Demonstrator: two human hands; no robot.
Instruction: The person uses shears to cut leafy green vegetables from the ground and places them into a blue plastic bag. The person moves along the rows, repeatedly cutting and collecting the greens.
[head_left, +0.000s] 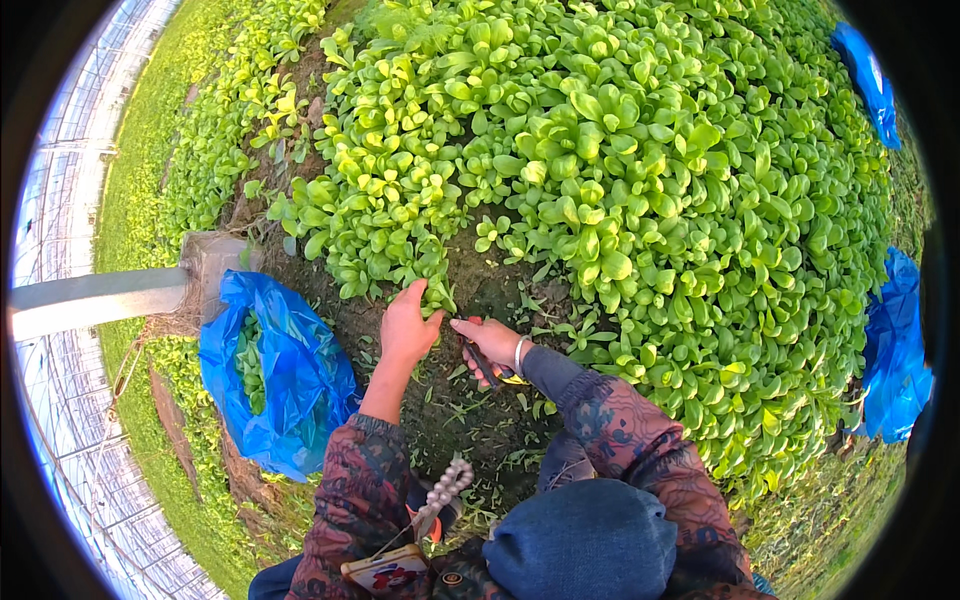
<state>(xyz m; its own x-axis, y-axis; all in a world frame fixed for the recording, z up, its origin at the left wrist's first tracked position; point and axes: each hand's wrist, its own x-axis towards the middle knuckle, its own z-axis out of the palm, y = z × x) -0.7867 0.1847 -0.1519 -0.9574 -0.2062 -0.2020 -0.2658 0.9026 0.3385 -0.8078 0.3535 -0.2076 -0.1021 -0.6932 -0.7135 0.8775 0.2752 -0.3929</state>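
At the near edge of a dense bed of leafy green plants, my left hand has its fingers around a small leafy plant. Close to its right, my right hand is wrapped around a cutting tool with dark, red and yellow parts; its exact kind and its tip are hard to make out. The thumb of this hand points at the plant's base, and a bracelet circles the wrist. Left of my left forearm stands a blue plastic bag with cut leafy greens inside its mouth.
A concrete block with a pale post stands behind the bag. Two more blue bags lie at the far right. Loose leaves are scattered on the soil. A beaded strap and a decorated case hang before my chest.
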